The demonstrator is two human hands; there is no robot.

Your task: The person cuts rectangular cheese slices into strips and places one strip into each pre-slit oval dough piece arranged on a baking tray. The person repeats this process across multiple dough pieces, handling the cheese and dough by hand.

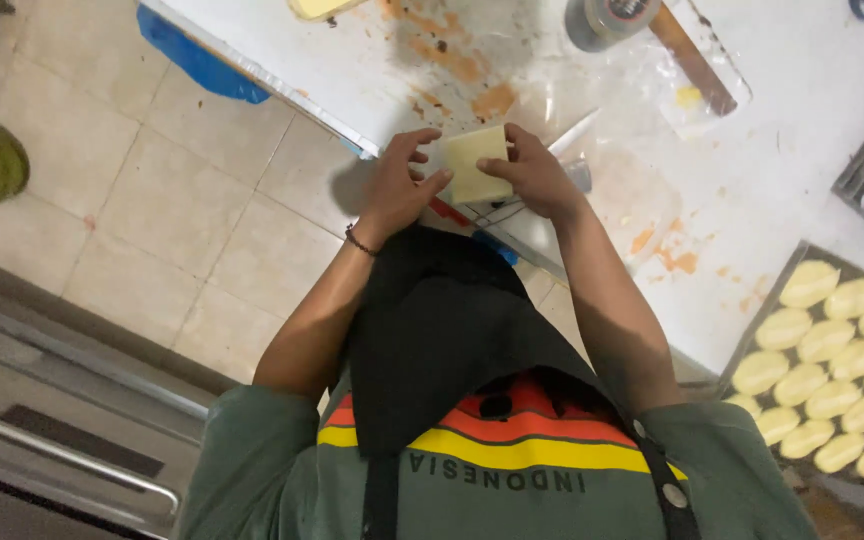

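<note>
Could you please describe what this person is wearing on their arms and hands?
Both hands are bare, with no gloves: the left hand and the right hand. A thin dark bracelet circles the left wrist. The forearms are uncovered; grey-green sleeves end around the elbows. A black apron hangs between the arms.

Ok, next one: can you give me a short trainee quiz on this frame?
1. True or false: the left hand and the right hand both hold the pale square sheet.
2. The oval dough pieces lie: A) on the floor, B) on a dark tray, C) in a bowl.
3. Fill in: the bracelet sits on the ___ wrist.
Key: 1 true; 2 B; 3 left.
</note>
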